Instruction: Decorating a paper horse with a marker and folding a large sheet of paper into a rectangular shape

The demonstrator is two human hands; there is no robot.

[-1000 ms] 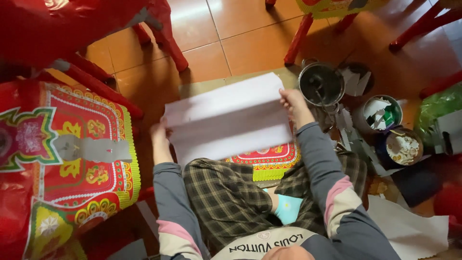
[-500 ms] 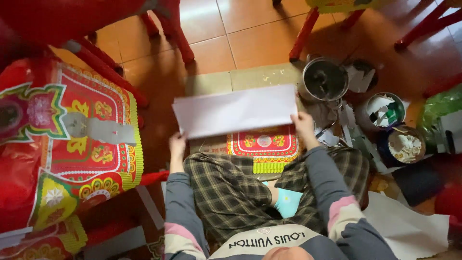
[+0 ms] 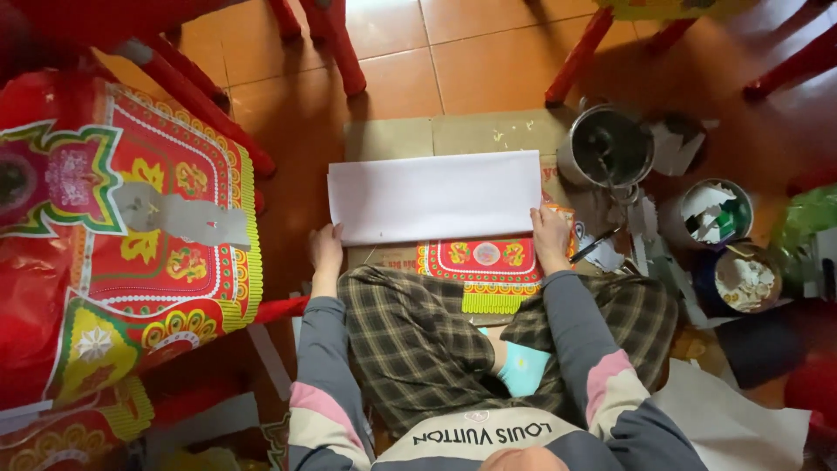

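White paper sheet (image 3: 434, 196): lies flat across the cardboard mat (image 3: 453, 135), covering the upper part of a red patterned print (image 3: 486, 260). Left hand (image 3: 326, 250) pinches its lower left corner; right hand (image 3: 549, 237) presses its lower right corner. Metal pot (image 3: 608, 146) stands beside the mat's right edge.

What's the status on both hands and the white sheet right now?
Left hand at white sheet's lower left corner; right hand pressing its lower right edge. Sheet overlaps red patterned paper. Metal pot close by.
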